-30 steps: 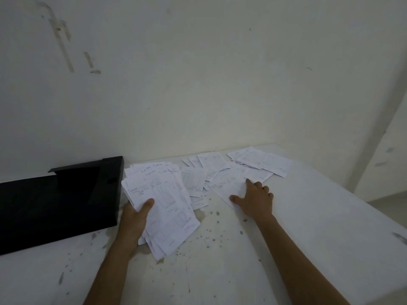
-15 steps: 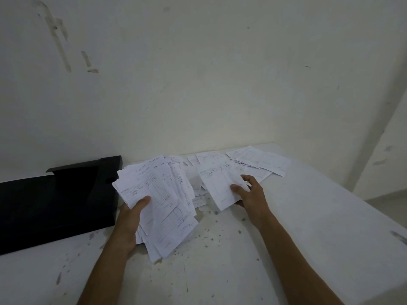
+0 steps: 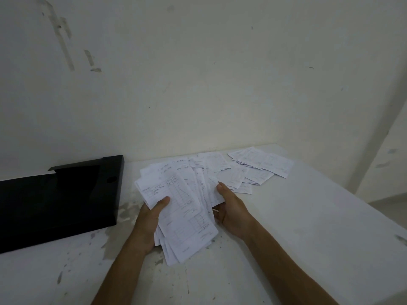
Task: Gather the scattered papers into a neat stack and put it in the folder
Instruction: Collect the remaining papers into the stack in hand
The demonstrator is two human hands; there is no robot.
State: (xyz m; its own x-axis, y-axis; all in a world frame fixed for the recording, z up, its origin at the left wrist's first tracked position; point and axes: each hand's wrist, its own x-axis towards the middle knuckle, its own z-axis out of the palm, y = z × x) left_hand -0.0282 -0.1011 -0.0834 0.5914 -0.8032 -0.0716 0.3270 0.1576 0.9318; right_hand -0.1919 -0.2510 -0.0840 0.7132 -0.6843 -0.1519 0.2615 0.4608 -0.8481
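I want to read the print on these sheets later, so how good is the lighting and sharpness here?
Head view: dim, flat light with a grey-green cast and no glare; the folder is a near-featureless black mass. The papers held by the left hand and right hand show table lines, but the text is too soft to read. The loose sheets farther back are fainter. Wide-angle bending shows at the table edges.

A white tabletop point(image 3: 297, 227) marked with grey scuffs and dark specks, set against a plain off-white wall point(image 3: 198, 73) bearing grey streaks of peeled paint point(image 3: 63, 40) at upper left
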